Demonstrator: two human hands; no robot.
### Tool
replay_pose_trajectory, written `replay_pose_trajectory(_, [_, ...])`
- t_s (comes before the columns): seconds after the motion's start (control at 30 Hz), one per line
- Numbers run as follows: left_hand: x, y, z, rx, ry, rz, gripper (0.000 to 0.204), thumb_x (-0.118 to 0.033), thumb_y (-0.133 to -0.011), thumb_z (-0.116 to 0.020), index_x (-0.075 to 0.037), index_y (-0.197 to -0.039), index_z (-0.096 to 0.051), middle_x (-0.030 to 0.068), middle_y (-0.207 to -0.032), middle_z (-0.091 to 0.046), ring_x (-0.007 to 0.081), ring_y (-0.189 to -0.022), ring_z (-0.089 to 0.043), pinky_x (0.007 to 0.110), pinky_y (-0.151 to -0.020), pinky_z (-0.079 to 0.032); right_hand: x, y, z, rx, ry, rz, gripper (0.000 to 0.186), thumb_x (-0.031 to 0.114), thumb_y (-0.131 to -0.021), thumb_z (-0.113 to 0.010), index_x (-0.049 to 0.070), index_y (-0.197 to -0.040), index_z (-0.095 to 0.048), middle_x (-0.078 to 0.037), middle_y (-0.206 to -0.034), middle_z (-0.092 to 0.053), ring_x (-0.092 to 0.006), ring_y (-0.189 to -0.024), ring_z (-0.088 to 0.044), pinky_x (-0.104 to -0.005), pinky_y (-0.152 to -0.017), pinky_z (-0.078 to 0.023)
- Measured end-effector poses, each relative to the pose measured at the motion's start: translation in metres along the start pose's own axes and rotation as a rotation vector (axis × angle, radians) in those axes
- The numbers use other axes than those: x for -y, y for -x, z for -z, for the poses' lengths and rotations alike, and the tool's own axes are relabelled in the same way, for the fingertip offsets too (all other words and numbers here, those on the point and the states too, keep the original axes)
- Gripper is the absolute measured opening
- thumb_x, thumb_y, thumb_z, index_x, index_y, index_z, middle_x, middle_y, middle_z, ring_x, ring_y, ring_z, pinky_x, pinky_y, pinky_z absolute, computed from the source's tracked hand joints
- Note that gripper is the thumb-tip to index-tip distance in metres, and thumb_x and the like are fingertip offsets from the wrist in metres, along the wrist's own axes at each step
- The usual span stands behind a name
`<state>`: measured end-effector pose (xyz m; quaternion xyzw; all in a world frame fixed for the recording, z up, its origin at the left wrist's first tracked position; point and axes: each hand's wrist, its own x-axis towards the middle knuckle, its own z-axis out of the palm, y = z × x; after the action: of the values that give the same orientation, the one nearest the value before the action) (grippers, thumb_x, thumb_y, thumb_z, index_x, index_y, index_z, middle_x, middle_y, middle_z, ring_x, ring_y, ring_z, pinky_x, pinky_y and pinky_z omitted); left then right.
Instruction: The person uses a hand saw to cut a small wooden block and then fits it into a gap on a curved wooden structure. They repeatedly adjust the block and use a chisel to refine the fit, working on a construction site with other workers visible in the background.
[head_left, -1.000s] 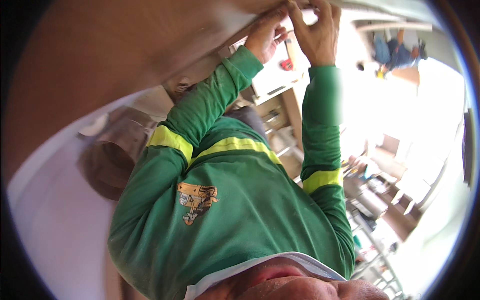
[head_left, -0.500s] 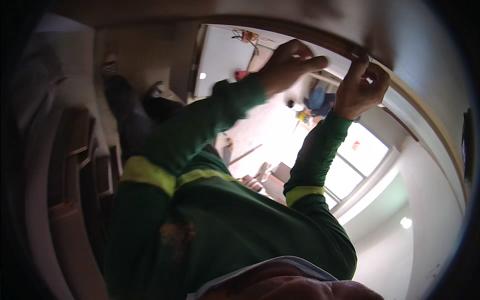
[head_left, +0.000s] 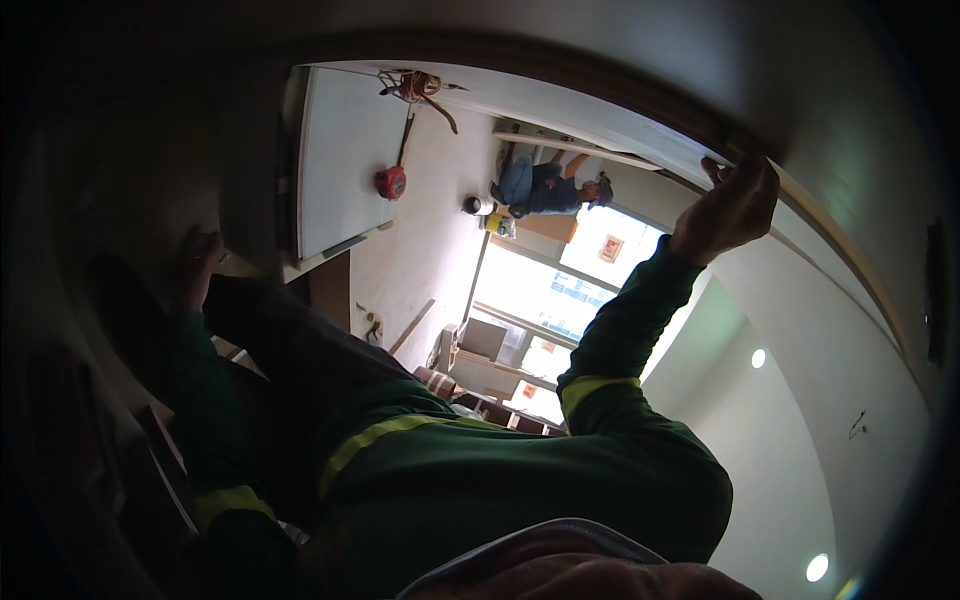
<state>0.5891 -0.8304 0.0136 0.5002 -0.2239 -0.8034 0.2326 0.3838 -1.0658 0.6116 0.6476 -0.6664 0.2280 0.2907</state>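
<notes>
My right hand is raised at the upper right, fingers closed on the dark wooden edge trim of the opening overhead. My left hand is low at the left in shadow beside my dark trouser leg, fingers curled; what they hold, if anything, is too dim to make out. Between my hands, beyond the opening, lie a white panel, a red tape measure and a tangle of wire.
A co-worker in dark top and jeans is near a bright window, beside dark and yellow containers. A stick lies on the light floor. A pale curved ceiling with round lights fills the right side.
My left hand has dropped away from the overhead edge toward the lower left. My right hand remains up at the trim. The view has turned, showing more of the room and window.
</notes>
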Motion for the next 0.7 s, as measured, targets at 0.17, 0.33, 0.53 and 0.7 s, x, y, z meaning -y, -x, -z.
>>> replay_pose_trajectory(0.17, [-0.018, -0.005, -0.002, -0.002, 0.027, 0.089, 0.039, -0.042, -0.104, -0.063, -0.006, -0.116, -0.065, -0.0015, -0.090, -0.061, 0.0054, -0.076, -0.052, 0.026, -0.066, -0.043, 0.000, -0.002, -0.002, 0.010, -0.074, -0.055, 0.027, 0.025, -0.095, -0.067, -0.001, -0.094, -0.073, -0.004, -0.074, -0.058, -0.0124, -0.068, -0.060, -0.0342, -0.065, -0.062])
replay_pose_trajectory(0.33, [-0.018, -0.014, 0.005, 0.087, -0.023, 0.065, 0.039, -0.044, -0.104, -0.063, -0.008, -0.119, -0.065, -0.0012, -0.089, -0.060, 0.0059, -0.075, -0.053, 0.026, -0.066, -0.043, 0.004, -0.003, 0.002, 0.018, -0.029, -0.090, 0.025, 0.024, -0.095, -0.067, 0.000, -0.091, -0.072, -0.003, -0.074, -0.057, -0.0134, -0.068, -0.060, -0.0328, -0.064, -0.060])
replay_pose_trajectory(0.53, [-0.018, -0.017, 0.012, 0.067, -0.027, 0.070, 0.043, -0.046, -0.103, -0.063, -0.008, -0.121, -0.063, 0.0024, -0.101, -0.064, 0.0094, -0.082, -0.056, 0.028, -0.073, -0.047, 0.000, -0.002, 0.002, 0.023, -0.062, -0.086, 0.023, 0.023, -0.095, -0.066, 0.001, -0.092, -0.070, -0.003, -0.074, -0.057, -0.0135, -0.067, -0.059, -0.0322, -0.064, -0.059])
replay_pose_trajectory(0.7, [-0.014, -0.019, 0.020, 0.074, -0.033, 0.084, 0.045, -0.049, -0.102, -0.064, -0.008, -0.121, -0.063, 0.0032, -0.107, -0.066, 0.0122, -0.086, -0.057, 0.030, -0.077, -0.048, -0.005, -0.007, 0.002, 0.048, -0.096, -0.067, 0.021, 0.021, -0.096, -0.065, 0.001, -0.092, -0.069, -0.003, -0.074, -0.058, -0.0129, -0.067, -0.059, -0.0320, -0.063, -0.057])
